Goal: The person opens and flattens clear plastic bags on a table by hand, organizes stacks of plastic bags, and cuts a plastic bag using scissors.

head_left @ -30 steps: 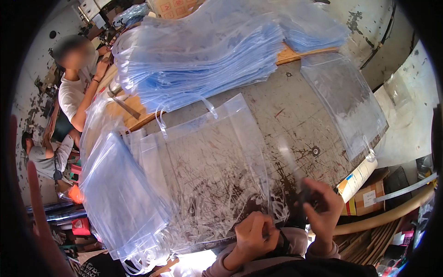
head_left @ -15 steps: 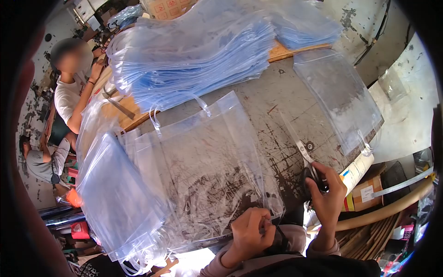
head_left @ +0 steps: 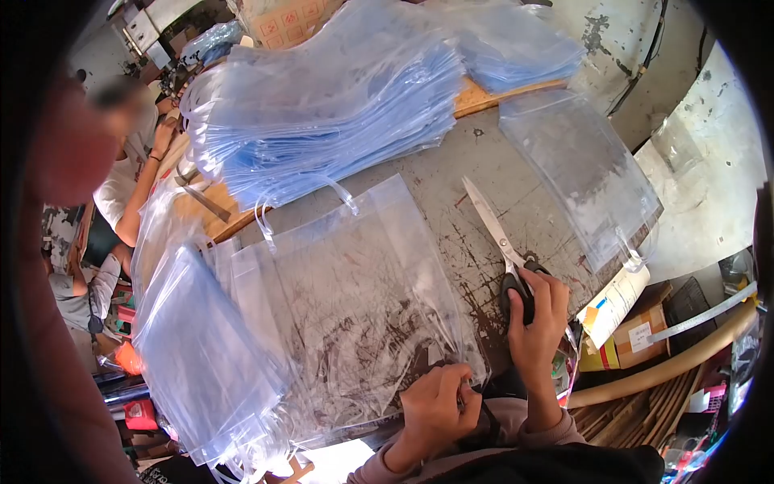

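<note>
My right hand (head_left: 538,319) grips the black handles of a pair of scissors (head_left: 501,240). The blades point away from me over the worn tabletop (head_left: 463,210). At the near edge my left hand (head_left: 439,406) is closed, fingers curled together, by the lower right corner of a clear plastic bag (head_left: 347,282). What those fingers hold, if anything, is hidden. That bag lies flat, its two loop handles toward the far side. To its left a pile of bluish clear bags (head_left: 201,331) overlaps it.
A tall stack of clear bags (head_left: 322,121) fills the far side. Another clear bag (head_left: 580,169) lies at the right. Beyond the right edge are a paper roll (head_left: 614,305) and a cardboard box (head_left: 645,335). A co-worker's arm (head_left: 143,189) shows at the left.
My right hand has moved left with the scissors, whose blades now show clearly over the table. My left hand stays closed in nearly the same spot. The view has shifted slightly.
</note>
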Tool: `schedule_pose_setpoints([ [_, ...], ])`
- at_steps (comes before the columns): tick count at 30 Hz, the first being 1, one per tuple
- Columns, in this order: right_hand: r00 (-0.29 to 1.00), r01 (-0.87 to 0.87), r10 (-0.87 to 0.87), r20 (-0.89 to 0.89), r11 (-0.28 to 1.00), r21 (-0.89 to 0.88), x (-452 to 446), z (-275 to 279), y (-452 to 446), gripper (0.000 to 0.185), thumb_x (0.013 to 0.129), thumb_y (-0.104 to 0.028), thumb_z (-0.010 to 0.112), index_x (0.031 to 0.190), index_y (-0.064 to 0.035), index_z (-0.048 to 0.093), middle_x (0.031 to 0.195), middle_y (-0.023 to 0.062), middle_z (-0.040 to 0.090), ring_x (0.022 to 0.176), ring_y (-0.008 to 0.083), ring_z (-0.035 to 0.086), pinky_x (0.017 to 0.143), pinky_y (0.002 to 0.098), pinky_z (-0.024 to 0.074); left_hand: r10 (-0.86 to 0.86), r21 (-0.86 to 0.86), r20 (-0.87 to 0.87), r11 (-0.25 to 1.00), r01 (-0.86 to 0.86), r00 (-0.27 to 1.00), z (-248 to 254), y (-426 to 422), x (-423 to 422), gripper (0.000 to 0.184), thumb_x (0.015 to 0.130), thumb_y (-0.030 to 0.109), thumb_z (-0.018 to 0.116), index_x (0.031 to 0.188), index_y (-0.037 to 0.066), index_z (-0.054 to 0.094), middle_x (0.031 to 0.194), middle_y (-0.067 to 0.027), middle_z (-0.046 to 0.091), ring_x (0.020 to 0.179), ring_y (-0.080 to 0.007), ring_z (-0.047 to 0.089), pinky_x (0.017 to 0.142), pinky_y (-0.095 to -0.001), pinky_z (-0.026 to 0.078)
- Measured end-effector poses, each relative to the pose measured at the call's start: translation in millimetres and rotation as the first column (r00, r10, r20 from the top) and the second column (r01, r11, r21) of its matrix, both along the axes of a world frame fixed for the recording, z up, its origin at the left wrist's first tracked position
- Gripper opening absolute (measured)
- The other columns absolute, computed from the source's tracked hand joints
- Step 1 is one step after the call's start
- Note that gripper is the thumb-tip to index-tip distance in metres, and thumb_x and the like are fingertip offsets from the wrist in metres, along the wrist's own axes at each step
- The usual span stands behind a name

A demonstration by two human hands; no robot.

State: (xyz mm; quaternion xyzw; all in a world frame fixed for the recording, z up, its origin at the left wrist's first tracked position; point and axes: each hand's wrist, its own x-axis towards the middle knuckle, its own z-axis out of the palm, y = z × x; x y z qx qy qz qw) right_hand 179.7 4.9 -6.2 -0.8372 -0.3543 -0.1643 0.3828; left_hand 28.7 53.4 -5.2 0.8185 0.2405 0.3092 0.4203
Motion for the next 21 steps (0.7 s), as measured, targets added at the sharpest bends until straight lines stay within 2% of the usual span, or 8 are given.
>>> schedule_pose_setpoints([
  [6, 1.000, -0.017, 0.018, 0.025, 0.999, -0.036, 1, 1, -1, 0.028, 0.075, -0.002, 0.063, 0.102, -0.0028, 0.057, 0.094, 0.0147, 0.051, 0.086, 0.0312, 0.049, 0.074, 0.0372, 0.0415, 0.009, 0.082, -0.032, 0.997, -0.007, 0.999, -1, -2, 0, 0.018, 0.063, -0.003, 0.057, 0.080, 0.003, 0.055, 0.061, -0.0048, 0.051, 0.042, -0.0165, 0.047, 0.042, -0.0266, 0.039],
  [9, 0.999, -0.025, 0.026, 0.029, 0.999, -0.031, 1, 1, 0, 0.027, 0.075, -0.002, 0.062, 0.102, -0.0026, 0.057, 0.093, 0.0147, 0.050, 0.085, 0.0311, 0.049, 0.073, 0.0376, 0.0412, 0.051, -0.033, -0.012, 0.998, -0.051, 0.999, 5, -4, 0, 0.020, 0.061, -0.003, 0.055, 0.081, 0.003, 0.056, 0.071, -0.0092, 0.055, 0.054, -0.0204, 0.053, 0.049, -0.0291, 0.043],
  [11, 0.999, -0.029, 0.030, 0.032, 0.999, -0.028, 1, 2, 1, 0.027, 0.075, -0.002, 0.062, 0.102, -0.0026, 0.057, 0.093, 0.0148, 0.050, 0.084, 0.0311, 0.049, 0.073, 0.0376, 0.0411, 0.147, 0.038, -0.005, 0.988, -0.147, 0.989, 11, -2, 2, 0.025, 0.060, -0.003, 0.052, 0.084, 0.003, 0.057, 0.085, -0.0137, 0.055, 0.075, -0.0271, 0.056, 0.066, -0.0350, 0.046],
  [12, 0.999, -0.031, 0.032, 0.030, 0.999, -0.030, 1, 2, 0, 0.027, 0.075, -0.002, 0.062, 0.101, -0.0025, 0.057, 0.093, 0.0149, 0.050, 0.084, 0.0311, 0.049, 0.073, 0.0376, 0.0410, 0.149, 0.037, -0.007, 0.988, -0.148, 0.989, 13, -2, 5, 0.025, 0.060, -0.003, 0.052, 0.084, 0.003, 0.057, 0.085, -0.0137, 0.055, 0.075, -0.0271, 0.056, 0.066, -0.0350, 0.046],
  [14, 0.999, -0.033, 0.034, 0.034, 0.999, -0.035, 1, 2, 0, 0.027, 0.075, -0.002, 0.062, 0.101, -0.0025, 0.057, 0.093, 0.0149, 0.051, 0.084, 0.0311, 0.049, 0.072, 0.0376, 0.0410, 0.176, 0.127, -0.026, 0.977, -0.172, 0.984, 17, -1, 9, 0.035, 0.059, -0.002, 0.050, 0.092, 0.004, 0.060, 0.102, -0.0189, 0.054, 0.099, -0.0368, 0.052, 0.084, -0.0410, 0.041],
  [18, 0.999, -0.028, 0.029, 0.036, 0.999, -0.039, 1, 2, 0, 0.027, 0.075, -0.002, 0.063, 0.101, -0.0027, 0.057, 0.093, 0.0150, 0.051, 0.083, 0.0310, 0.049, 0.072, 0.0377, 0.0410, 0.129, 0.321, -0.111, 0.943, -0.087, 0.985, 9, -1, 7, 0.040, 0.061, -0.002, 0.049, 0.098, 0.007, 0.061, 0.112, -0.0148, 0.055, 0.114, -0.0340, 0.046, 0.095, -0.0444, 0.032],
  [20, 0.999, -0.025, 0.027, 0.038, 0.999, -0.044, 0, 2, 1, 0.027, 0.075, -0.003, 0.063, 0.101, -0.0029, 0.057, 0.093, 0.0150, 0.051, 0.083, 0.0310, 0.049, 0.072, 0.0377, 0.0411, -0.009, 0.356, -0.250, 0.929, 0.101, 0.968, 5, 0, 5, 0.042, 0.063, -0.003, 0.049, 0.100, 0.010, 0.062, 0.119, -0.0074, 0.054, 0.122, -0.0268, 0.042, 0.100, -0.0464, 0.024],
  [21, 0.999, -0.019, 0.021, 0.043, 0.999, -0.048, 0, 2, 1, 0.027, 0.075, -0.003, 0.063, 0.102, -0.0030, 0.057, 0.093, 0.0150, 0.051, 0.083, 0.0310, 0.049, 0.072, 0.0377, 0.0412, -0.001, 0.343, -0.272, 0.934, 0.098, 0.962, 7, 0, 8, 0.039, 0.064, -0.003, 0.050, 0.098, 0.011, 0.063, 0.117, -0.0003, 0.055, 0.119, -0.0184, 0.044, 0.097, -0.0459, 0.024],
])
